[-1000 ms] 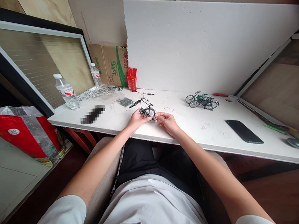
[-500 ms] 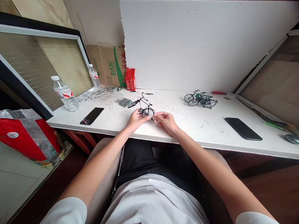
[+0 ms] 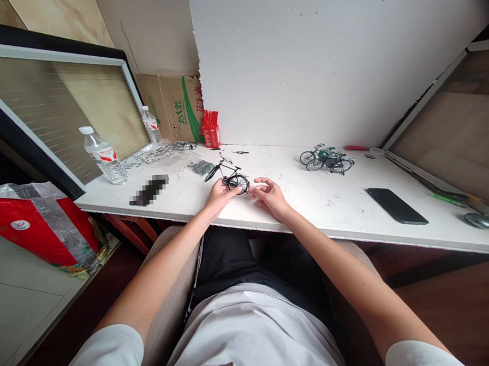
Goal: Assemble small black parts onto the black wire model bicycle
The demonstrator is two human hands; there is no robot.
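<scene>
A small black model bicycle (image 3: 229,174) is held tilted above the table's front edge, its front wheel pointing up to the left. My left hand (image 3: 219,196) is closed on its rear part, with the thumb across the lower rear wheel and the other fingers partly hidden behind it. At the back of that wheel is my right hand (image 3: 271,197). Its index finger is raised apart from the thumb, and the thumb tip is at or very near the tyre; I see nothing held there.
Model bicycles, one green (image 3: 314,153) and one black (image 3: 334,163), stand at the right rear. A black phone (image 3: 397,205) lies right, a blurred dark object (image 3: 150,190) left. Water bottles (image 3: 106,157), part frames (image 3: 167,150), a small bag (image 3: 201,167) and a red box (image 3: 211,131) sit left.
My right index finger has lifted away from the thumb and the rear wheel. The bicycle has shifted slightly in my left hand's grip, and the view has moved a little.
</scene>
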